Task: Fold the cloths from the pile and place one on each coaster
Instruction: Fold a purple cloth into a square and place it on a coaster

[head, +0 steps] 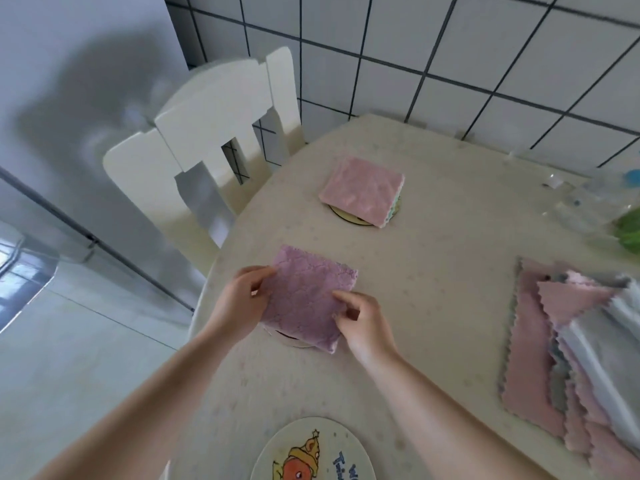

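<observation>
Folded purple cloth (308, 296) sits on middle coaster (294, 339), covering most of it; looks like final squaring. Left hand (242, 299) pinches cloth's left edge, right hand (363, 320) pinches near edge, likely to keep fold from springing open. Beyond purple cloth: pink cloth (362, 190) already on far coaster (349, 216). Right of it: unfolded pile (561, 358) on surface (433, 258). Nearer than it: bare printed coaster (311, 452), probably next.

Home kitchen or dining corner, white tiled wall (450, 46) with dark grout at 1 o'clock, cream dining table (433, 271), white wooden chair (207, 133) at 11, cartoon-printed coaster (311, 452) at 6.
</observation>
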Motion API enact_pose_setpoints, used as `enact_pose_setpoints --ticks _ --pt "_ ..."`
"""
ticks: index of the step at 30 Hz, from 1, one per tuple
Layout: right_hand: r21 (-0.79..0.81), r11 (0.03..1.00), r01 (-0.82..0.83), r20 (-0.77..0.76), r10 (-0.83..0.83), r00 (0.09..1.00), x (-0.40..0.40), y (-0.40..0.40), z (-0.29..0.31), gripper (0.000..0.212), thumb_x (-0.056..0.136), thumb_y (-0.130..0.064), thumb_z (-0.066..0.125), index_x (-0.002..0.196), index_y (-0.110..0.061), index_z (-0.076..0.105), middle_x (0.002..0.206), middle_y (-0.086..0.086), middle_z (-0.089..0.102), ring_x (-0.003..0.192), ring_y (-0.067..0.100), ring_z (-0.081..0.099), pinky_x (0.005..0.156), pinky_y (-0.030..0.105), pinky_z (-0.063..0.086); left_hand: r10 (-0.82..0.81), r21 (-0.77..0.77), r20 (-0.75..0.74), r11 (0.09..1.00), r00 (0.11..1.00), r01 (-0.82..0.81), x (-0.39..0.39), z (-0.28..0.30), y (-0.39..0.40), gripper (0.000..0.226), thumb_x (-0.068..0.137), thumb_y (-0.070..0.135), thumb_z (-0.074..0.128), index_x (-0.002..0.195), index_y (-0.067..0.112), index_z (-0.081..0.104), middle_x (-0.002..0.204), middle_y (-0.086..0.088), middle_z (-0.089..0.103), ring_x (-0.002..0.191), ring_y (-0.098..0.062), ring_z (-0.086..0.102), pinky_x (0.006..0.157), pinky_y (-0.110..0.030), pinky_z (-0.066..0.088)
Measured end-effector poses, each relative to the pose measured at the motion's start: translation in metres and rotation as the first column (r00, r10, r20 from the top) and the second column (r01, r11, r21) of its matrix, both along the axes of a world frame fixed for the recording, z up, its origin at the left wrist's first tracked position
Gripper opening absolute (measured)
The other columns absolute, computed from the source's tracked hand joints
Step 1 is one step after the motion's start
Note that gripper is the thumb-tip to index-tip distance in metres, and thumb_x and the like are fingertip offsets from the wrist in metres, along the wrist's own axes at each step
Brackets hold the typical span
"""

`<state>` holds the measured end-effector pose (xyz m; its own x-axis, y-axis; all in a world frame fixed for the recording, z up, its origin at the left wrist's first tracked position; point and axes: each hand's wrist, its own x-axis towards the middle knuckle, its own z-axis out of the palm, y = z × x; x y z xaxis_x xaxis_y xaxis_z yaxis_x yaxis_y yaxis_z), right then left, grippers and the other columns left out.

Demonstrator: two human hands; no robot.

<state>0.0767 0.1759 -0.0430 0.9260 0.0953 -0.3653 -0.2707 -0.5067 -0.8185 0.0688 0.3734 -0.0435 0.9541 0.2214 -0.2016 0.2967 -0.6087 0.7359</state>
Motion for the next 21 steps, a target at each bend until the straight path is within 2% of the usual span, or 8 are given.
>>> enact_pose_setpoints --ticks 4,6,8,12,14,16,18,21 --pt "-0.161 0.984 -0.08 0.037 0.087 0.996 0.0 0.003 -0.006 0.043 0.078 -0.011 0.064 0.119 -0.023 0.062 0.128 0.004 0.05 0.104 0.013 0.054 0.086 0.014 0.036 0.014 0.031 0.015 0.999 1.0 -0.014 -0.005 -0.013 0.002 0.048 0.082 -0.006 0.048 0.121 0.019 0.06 0.129 -0.001 0.05 0.105 -0.015 0.052 0.09 -0.021 0.037" --pt "-0.342 0.935 -0.094 0.153 0.154 0.976 -0.005 0.001 -0.002 0.048 0.079 -0.022 0.066 0.125 -0.027 0.056 0.139 0.002 0.035 0.125 0.016 0.038 0.099 0.017 0.027 -0.099 0.245 0.144 0.968 0.985 0.061 -0.009 -0.017 0.0 0.046 0.08 0.001 0.051 0.121 0.019 0.06 0.129 -0.004 0.052 0.113 -0.023 0.048 0.093 -0.033 0.04" --pt "-0.5 0.85 -0.164 0.238 0.317 0.918 -0.009 -0.001 0.001 0.055 0.08 -0.03 0.064 0.132 -0.029 0.047 0.151 0.002 0.019 0.139 0.02 0.018 0.111 0.032 0.019 -0.241 0.423 0.204 0.896 0.949 0.136 -0.015 -0.018 -0.004 0.04 0.082 0.023 0.05 0.121 0.02 0.058 0.129 -0.003 0.054 0.12 -0.021 0.042 0.092 -0.041 0.041" --pt "-0.616 0.694 -0.372 0.053 0.508 0.859 -0.013 -0.006 -0.004 0.064 0.086 -0.043 0.053 0.142 -0.037 0.022 0.157 -0.005 -0.003 0.143 0.019 -0.005 0.113 0.052 0.0 -0.419 0.56 -0.016 0.748 0.908 0.355 -0.026 -0.023 -0.017 0.065 0.081 0.052 0.035 0.137 0.02 0.043 0.147 -0.001 0.038 0.138 -0.016 0.027 0.107 -0.05 0.025" --pt "-0.604 0.693 -0.393 0.023 0.508 0.861 -0.011 -0.008 -0.005 0.065 0.087 -0.044 0.053 0.142 -0.038 0.02 0.157 -0.006 -0.005 0.143 0.019 -0.006 0.113 0.055 -0.001 -0.402 0.541 -0.079 0.751 0.912 0.378 -0.026 -0.023 -0.019 0.068 0.083 0.056 0.03 0.142 0.024 0.033 0.153 0.002 0.025 0.142 -0.014 0.014 0.111 -0.051 0.014" --pt "-0.563 0.732 -0.384 0.044 0.49 0.87 -0.01 -0.01 0.002 0.063 0.087 -0.04 0.055 0.142 -0.037 0.023 0.157 -0.006 0.001 0.144 0.017 -0.003 0.113 0.053 -0.002 -0.358 0.487 -0.093 0.797 0.929 0.356 -0.022 -0.013 -0.024 0.06 0.087 0.05 0.04 0.141 0.027 0.034 0.152 0.006 0.025 0.142 -0.013 0.014 0.113 -0.051 0.008" --pt "-0.49 0.809 -0.324 0.125 0.434 0.892 -0.013 -0.018 0.011 0.059 0.087 -0.036 0.056 0.14 -0.035 0.031 0.155 -0.006 0.014 0.143 0.015 0.004 0.115 0.048 0.001 -0.323 0.435 0.027 0.856 0.946 0.28 -0.023 0.002 -0.034 0.043 0.087 0.036 0.053 0.129 0.028 0.051 0.139 0.006 0.047 0.132 -0.017 0.037 0.112 -0.049 0.02" --pt "-0.336 0.919 -0.204 0.302 0.311 0.901 -0.028 -0.041 0.026 0.047 0.086 -0.028 0.06 0.132 -0.028 0.047 0.146 -0.002 0.036 0.138 0.016 0.024 0.115 0.043 0.015 -0.283 0.245 0.118 0.937 0.952 0.249 -0.034 0.024 -0.061 0.029 0.089 0.022 0.053 0.116 0.024 0.062 0.116 0.004 0.063 0.103 -0.015 0.059 0.089 -0.03 0.045"
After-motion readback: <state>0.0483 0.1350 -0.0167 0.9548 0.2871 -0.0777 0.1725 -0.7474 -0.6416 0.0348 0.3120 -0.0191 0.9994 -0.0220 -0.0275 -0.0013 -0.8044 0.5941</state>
